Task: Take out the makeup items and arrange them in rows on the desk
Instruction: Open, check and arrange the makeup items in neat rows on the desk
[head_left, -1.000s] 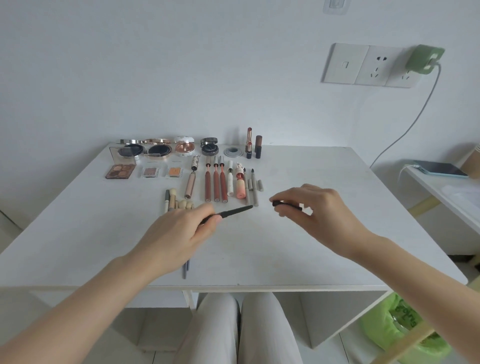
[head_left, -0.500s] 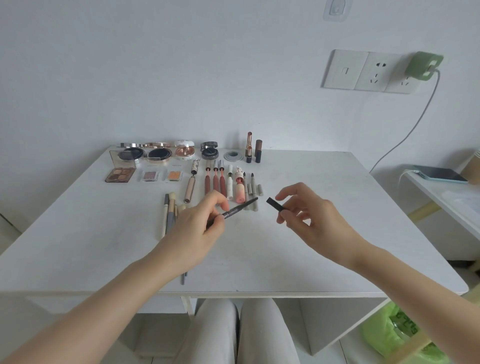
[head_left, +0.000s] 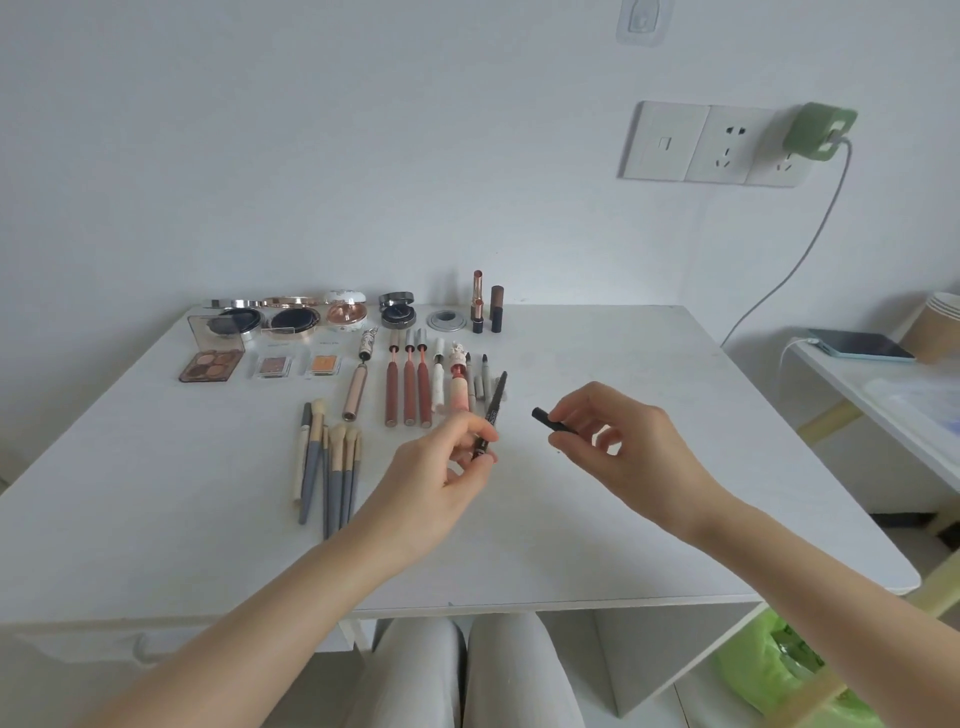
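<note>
Fingertips (head_left: 480, 428) of the left hand (head_left: 434, 475) are pinching a black pencil (head_left: 491, 413) above the desk (head_left: 649, 467), just before the lip-product row (head_left: 410, 384); the right hand (head_left: 621, 444) is pinching its cap (head_left: 551, 422). Brushes (head_left: 330, 467) are lying leftward.

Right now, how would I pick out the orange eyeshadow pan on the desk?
Find the white desk, then the open four-shade palette near its far left. Two small clear-cased pans lie to its right; the orange eyeshadow pan is the farther one, bright orange beside the brownish pan.
</note>
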